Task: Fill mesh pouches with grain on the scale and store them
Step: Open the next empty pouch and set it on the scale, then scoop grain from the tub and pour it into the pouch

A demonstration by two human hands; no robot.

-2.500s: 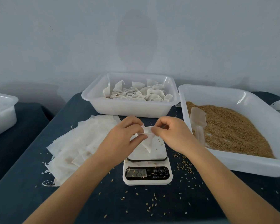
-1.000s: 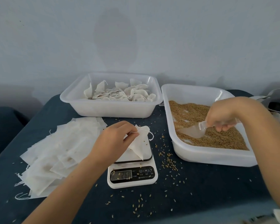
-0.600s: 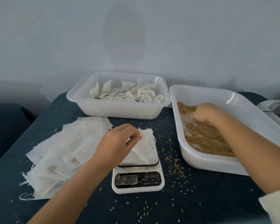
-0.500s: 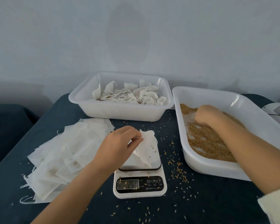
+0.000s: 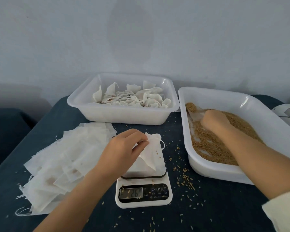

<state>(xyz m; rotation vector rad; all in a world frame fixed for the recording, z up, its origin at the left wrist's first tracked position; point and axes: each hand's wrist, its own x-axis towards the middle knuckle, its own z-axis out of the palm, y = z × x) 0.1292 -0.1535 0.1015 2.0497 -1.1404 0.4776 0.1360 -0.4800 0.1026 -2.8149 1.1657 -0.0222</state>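
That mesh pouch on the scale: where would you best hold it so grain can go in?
Pinch the mesh pouch at its open top rim, coming from the left, as the left hand does now. The mouth faces up and right toward the grain tray, and its body hangs limp onto the scale.

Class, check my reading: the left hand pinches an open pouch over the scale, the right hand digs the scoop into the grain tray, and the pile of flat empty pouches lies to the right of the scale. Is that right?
Not quite. In the head view the pile of flat empty pouches lies to the left of the scale, not the right. The rest stands: the left hand pinches the pouch, and the right hand works the scoop in the grain tray.
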